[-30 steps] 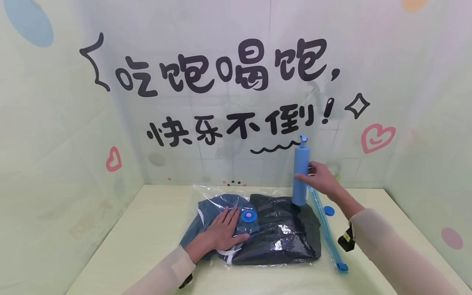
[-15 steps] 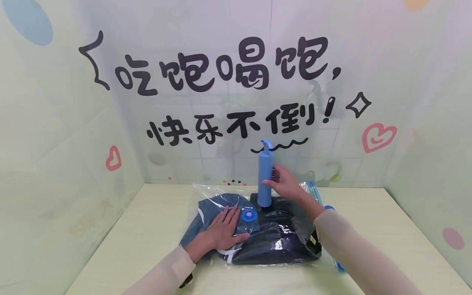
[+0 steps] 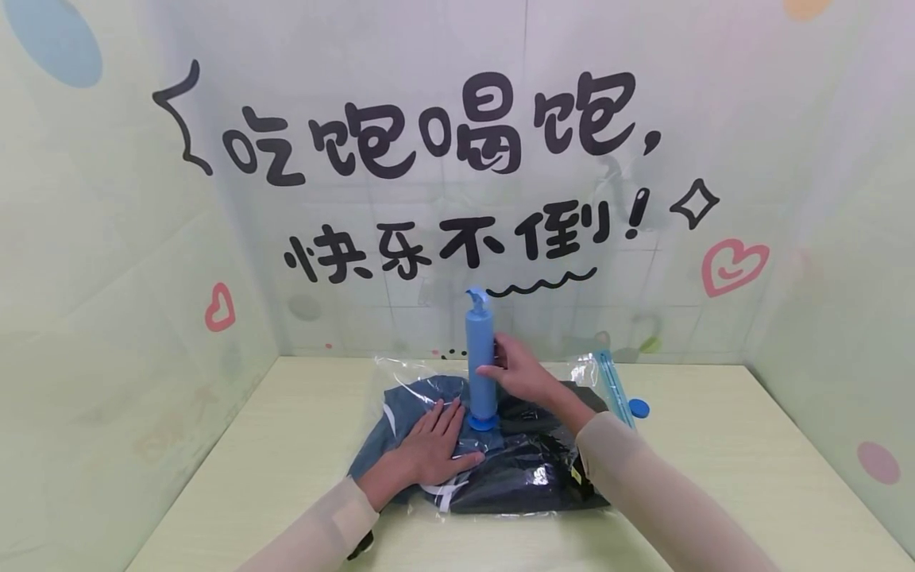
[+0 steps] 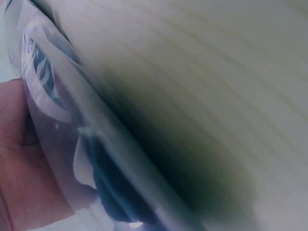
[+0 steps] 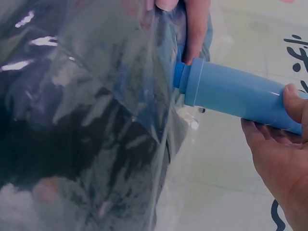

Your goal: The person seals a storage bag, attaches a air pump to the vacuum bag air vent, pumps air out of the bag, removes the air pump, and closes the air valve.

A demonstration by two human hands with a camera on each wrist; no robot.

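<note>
A clear vacuum storage bag (image 3: 543, 488) lies on the table with folded dark and blue-grey clothes (image 3: 429, 389) inside. My right hand (image 3: 525, 372) grips a blue hand pump (image 3: 481, 349) upright, fingers and thumb round its barrel. The pump's lower end sits at the bag's round blue valve (image 3: 483, 423); in the right wrist view the pump barrel (image 5: 236, 91) meets the valve at the bag surface. My left hand (image 3: 432, 453) rests flat with straight fingers on the bag, just left of the valve. In the left wrist view the hand (image 4: 29, 163) overlaps the plastic.
A blue round cap (image 3: 639, 408) lies on the table (image 3: 750, 477) to the right of the bag. The bag's blue zip edge (image 3: 609, 373) runs along its right side, partly behind the right sleeve (image 3: 643, 469). A printed backdrop (image 3: 400, 318) stands behind the table.
My right hand has carried the pump leftward from the bag's right end and down onto the valve. My left hand has stayed in place on the bag.
</note>
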